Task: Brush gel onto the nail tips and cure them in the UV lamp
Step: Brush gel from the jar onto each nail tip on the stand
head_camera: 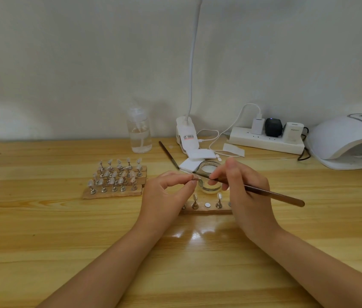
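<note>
Both hands meet over the middle of the wooden table (42,230). The left hand (166,192) is curled, its thumb and fingers pinching a small nail tip (195,179) on its stand, held up in front of a glass jar (210,174). The right hand (242,190) pinches a brown brush (273,193) like a pen, handle running out to the right and down, bristle end reaching left to the pinched tip; whether the bristles touch it cannot be told. Just below the hands lies a wooden strip (206,211) carrying 2 clearly visible tips on metal stands, with a bare round disc between them; more of the strip is hidden under the hands. To the left, well apart, a wooden rack (113,192) holds about 20 more tips in rows. Behind the jar lie white pads (194,157) and a second brush (168,154), slanting toward the wall. A clear bottle (140,132) stands further back, beside a white clip lamp (186,134) whose neck rises out of view. A power strip (264,142) with 3 plugs sits against the wall. The UV lamp (349,141) stands at the far right edge, its opening facing the table, a small display lit on top.
</note>
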Available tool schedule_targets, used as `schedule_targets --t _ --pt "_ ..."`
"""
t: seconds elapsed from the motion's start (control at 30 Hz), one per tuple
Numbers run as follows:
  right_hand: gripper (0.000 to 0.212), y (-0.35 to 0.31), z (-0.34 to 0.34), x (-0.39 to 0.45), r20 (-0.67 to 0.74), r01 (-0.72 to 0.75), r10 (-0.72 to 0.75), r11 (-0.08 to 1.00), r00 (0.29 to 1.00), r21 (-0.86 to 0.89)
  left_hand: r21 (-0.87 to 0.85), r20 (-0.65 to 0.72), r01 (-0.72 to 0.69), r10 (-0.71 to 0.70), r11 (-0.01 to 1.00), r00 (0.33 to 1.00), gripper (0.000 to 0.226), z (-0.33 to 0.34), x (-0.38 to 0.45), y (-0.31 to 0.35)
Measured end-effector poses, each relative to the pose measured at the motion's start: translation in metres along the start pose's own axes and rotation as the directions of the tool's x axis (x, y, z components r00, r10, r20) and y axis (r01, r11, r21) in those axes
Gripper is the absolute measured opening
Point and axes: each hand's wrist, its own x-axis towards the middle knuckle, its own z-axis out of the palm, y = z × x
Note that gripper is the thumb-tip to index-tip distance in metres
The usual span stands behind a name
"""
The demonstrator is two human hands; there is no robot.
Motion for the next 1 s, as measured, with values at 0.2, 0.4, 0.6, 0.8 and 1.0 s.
schedule_targets --t 0.2,0.4,0.6,0.8,1.0 --pt "0.042 0.0019 -0.0071 0.0002 -0.073 -0.033 0.038 0.997 0.997 0.076 0.002 -0.01 0.015 -0.015 1.0 1.0 0.023 -0.0005 -0.0006 0.0005" --pt "0.035 -0.0002 -0.0011 0.0032 -0.002 -0.01 0.01 1.0 1.0 -0.007 0.008 -0.005 -0.003 0.003 1.0 1.0 0.023 0.0 -0.0005 0.0006" --pt "0.041 0.003 -0.007 0.0023 -0.058 -0.065 0.069 0.996 0.996 0.056 0.021 0.0 -0.001 0.001 1.0 1.0 0.021 0.0002 -0.0008 0.0008" --pt "0.038 -0.001 -0.004 0.0043 -0.071 -0.032 0.035 0.999 0.997 0.041 0.018 0.003 -0.008 0.008 1.0 1.0 0.024 0.0002 -0.0005 0.0004" --pt "0.04 -0.0003 -0.0027 0.0023 -0.039 -0.081 0.083 0.996 0.996 0.039 0.027 0.004 -0.007 0.007 1.0 1.0 0.026 0.0 -0.0011 0.0014"
